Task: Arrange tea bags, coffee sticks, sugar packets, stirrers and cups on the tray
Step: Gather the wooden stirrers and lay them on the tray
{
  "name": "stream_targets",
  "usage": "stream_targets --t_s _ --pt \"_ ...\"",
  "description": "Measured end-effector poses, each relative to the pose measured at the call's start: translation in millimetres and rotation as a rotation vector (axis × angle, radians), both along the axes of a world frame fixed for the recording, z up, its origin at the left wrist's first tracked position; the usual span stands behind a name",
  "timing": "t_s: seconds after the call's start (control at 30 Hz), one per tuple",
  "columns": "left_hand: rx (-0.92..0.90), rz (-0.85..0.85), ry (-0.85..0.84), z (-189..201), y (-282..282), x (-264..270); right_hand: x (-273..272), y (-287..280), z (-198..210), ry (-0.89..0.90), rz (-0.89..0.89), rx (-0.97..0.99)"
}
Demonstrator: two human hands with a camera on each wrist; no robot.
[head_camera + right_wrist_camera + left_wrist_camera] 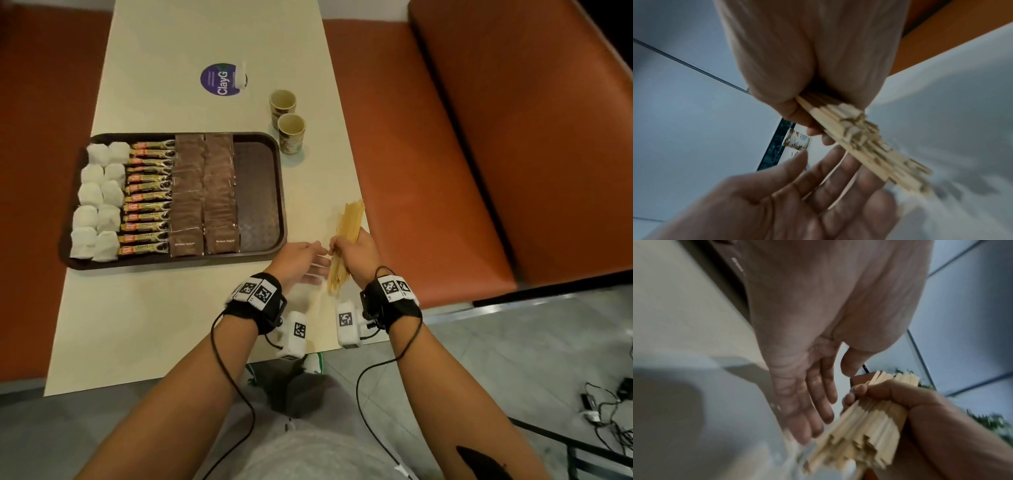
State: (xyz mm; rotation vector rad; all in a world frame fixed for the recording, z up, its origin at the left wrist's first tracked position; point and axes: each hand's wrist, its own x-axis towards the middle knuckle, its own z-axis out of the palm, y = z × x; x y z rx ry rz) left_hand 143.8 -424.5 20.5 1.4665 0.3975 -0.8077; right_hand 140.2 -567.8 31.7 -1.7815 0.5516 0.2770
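Right-hand grip point(356, 251) round stirrers point(347, 236) — cups point(290, 133) beyond

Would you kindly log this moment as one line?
right hand grips bundle of pale wooden stirrers | left hand open beside it | dark brown tray: right strip bare

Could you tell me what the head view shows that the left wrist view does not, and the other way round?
Only the head view shows the tray with its tea bags, coffee sticks and sugar packets, plus two cups on the table. Only the left wrist view shows the left palm and the uneven stirrer ends up close. Both show the right hand gripping the stirrers and the open left hand beside them.
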Motion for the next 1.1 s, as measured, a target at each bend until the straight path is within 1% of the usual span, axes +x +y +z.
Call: stream_targets --t_s 0.07,0.13,0.23,0.3,0.4,0.47,0.57,0.7,0.83,0.9,0.97,1.03,1.1 --pt "-0.135 0.037 0.153 5.5 -3.7 0.4 0.9 5.1 6.8 -0.081 -0.045 0.096" --pt "-0.255 0.053 0.249 9.8 -4.1 1.9 2.3 10.9 20.1 -0.168 -0.056 0.166" --pt "-0.334 0.057 0.277 16.6 -4.3 7.9 8.1 17.8 44.6 -0.307 -0.068 0.192" --pt "-0.399 0.109 0.305 25.2 -4.7 13.2 13.0 20.6 62.7 -0.426 -0.078 0.192" --pt "-0.556 0.203 0.367 43.2 -5.1 21.3 15.7 23.7 91.6 -0.596 -0.049 0.262" --pt "-0.667 0.243 0.384 55.9 -5.7 23.6 15.2 26.6 99.1 -0.652 -0.016 0.303" --pt "-0.792 0.306 0.397 64.2 -5.8 23.9 10.6 33.9 93.9 -0.613 -0.033 0.33" --pt "-0.858 0.326 0.419 65.5 -1.8 19.0 5.7 42.7 86.0 -0.546 -0.127 0.36" --pt "-0.833 0.357 0.447 61.3 4.7 15.6 6.7 47.7 91.5 -0.549 -0.138 0.379" --pt "-0.8 0.371 0.454 58.8 9.9 18.6 5.9 49.0 97.6 -0.576 -0.112 0.419" --pt "-0.831 0.382 0.464 60.4 12.6 22.2 4.0 51.6 100.8 -0.596 -0.067 0.448" --pt "-0.88 0.365 0.417 66.3 13.2 23.7 1.3 56.8 99.3 -0.587 -0.062 0.417" --pt "-0.876 0.335 0.376 69.3 14.7 23.6 -0.6 62.0 96.8 -0.553 -0.1 0.357"
